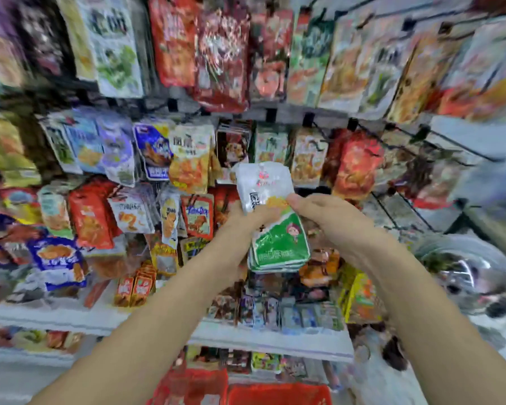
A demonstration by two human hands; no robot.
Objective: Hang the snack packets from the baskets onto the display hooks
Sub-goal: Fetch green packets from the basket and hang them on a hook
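A small stack of white-and-green snack packets (pixel 275 229) is held upright in front of the display wall. My left hand (pixel 246 220) grips the stack from the left at its middle. My right hand (pixel 322 214) pinches the stack's right edge with thumb and fingers. The packets' white tops reach the level of the middle row of hanging packets. Black display hooks (pixel 438 141) jut out at the right, some bare. A red basket (pixel 278 394) shows at the bottom edge between my forearms.
Rows of colourful snack packets (pixel 187 159) hang densely across the wall. A white shelf (pixel 269 337) below holds small boxed snacks. A clear bag of goods (pixel 462 273) sits at the right. The picture is blurred.
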